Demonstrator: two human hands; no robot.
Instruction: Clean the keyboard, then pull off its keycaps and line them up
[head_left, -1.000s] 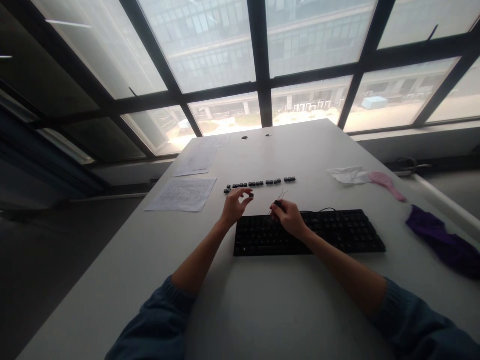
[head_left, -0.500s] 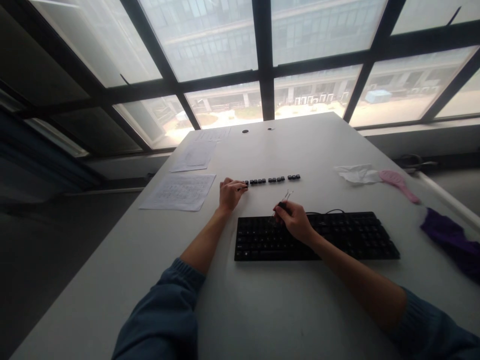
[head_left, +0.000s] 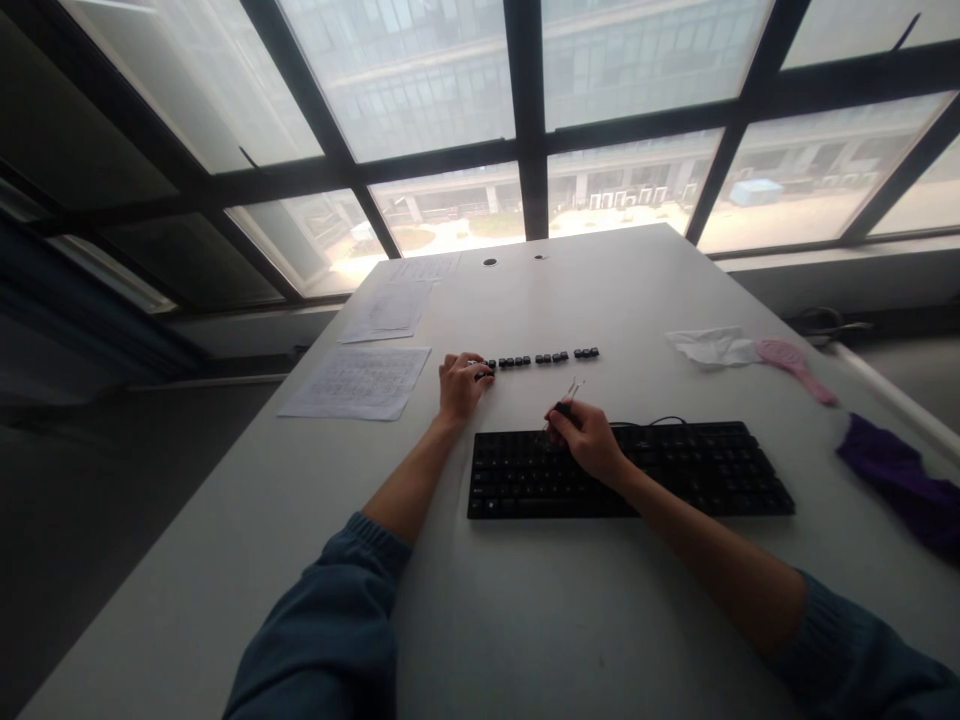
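My left hand (head_left: 459, 388) rests on the white table at the left end of a row of small black keycaps (head_left: 553, 357). Its thumb and fingertips are closed around a keycap (head_left: 486, 371) just in front of the row, partly hidden by the fingers. Over the upper middle of a black keyboard (head_left: 697, 480), my right hand (head_left: 591, 440) grips a keycap puller (head_left: 574, 388) with a dark handle and thin wire prongs. One wire end points up and away, and the other points down toward the keys. The hand and forearm cover part of the keyboard.
Printed paper sheets (head_left: 356, 382) lie along the table's left side. To the right are a crumpled white tissue (head_left: 712, 347), a pink paddle-shaped item (head_left: 795, 368) and a purple cloth (head_left: 896, 475). The keyboard cable (head_left: 667, 419) curls behind it. Large windows stand beyond the table.
My left fingers have shifted slightly at the end of the row, and more of the keycap under them shows. My right hand with the puller has hardly moved.
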